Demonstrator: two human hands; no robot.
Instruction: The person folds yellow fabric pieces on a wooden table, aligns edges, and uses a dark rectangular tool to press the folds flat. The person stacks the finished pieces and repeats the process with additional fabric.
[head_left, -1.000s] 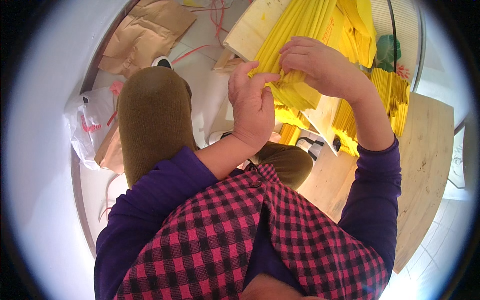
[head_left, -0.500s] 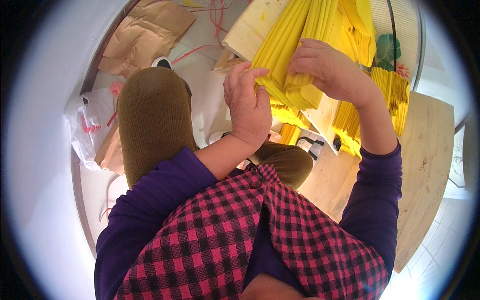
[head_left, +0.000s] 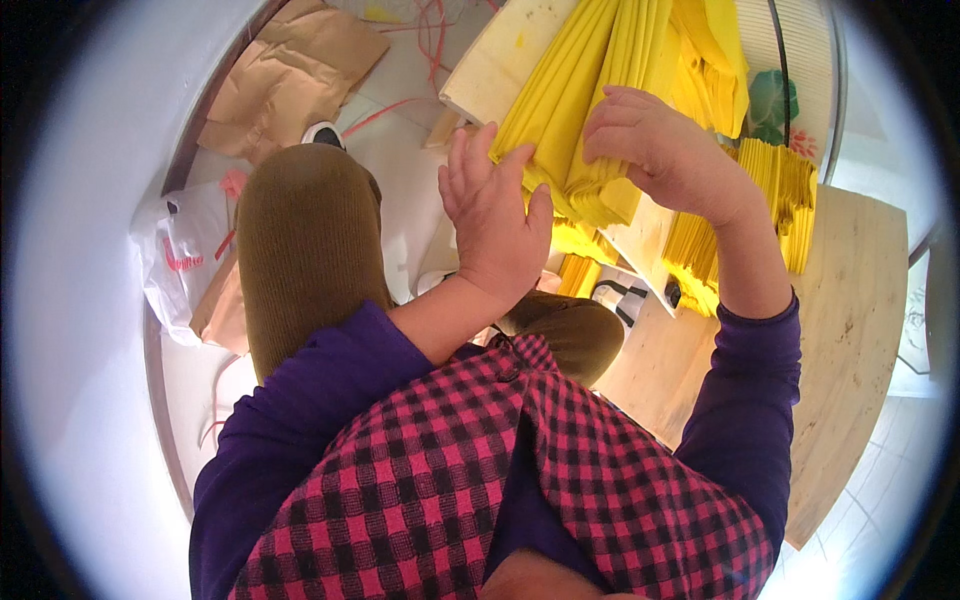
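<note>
A fan of long yellow folded sheets (head_left: 560,110), paper or thin cloth, lies on a wooden board (head_left: 505,65) at the top middle. My left hand (head_left: 495,225) is beside its near left edge, fingers spread and thumb apart; it grips nothing. Over the right part of the same sheets, my right hand (head_left: 665,150) arches with loosely bent fingers. Its fingertips are at the folds, the thumb apart from them, and no sheet is visibly pinched. More yellow sheets (head_left: 715,75) hang behind the right hand, and a stacked yellow bundle (head_left: 775,200) stands right of its wrist.
A curved wooden panel (head_left: 850,330) spans the right side. Brown paper (head_left: 290,75) lies at upper left, with a white plastic bag (head_left: 175,265) below it. Red straps (head_left: 435,50) trail on the floor. A black cable (head_left: 783,70) hangs at upper right. My left knee (head_left: 310,220) rises between.
My left hand has opened wider and drawn slightly away from the sheets' edge. The right hand's fingers have shifted slightly and loosened over the folds.
</note>
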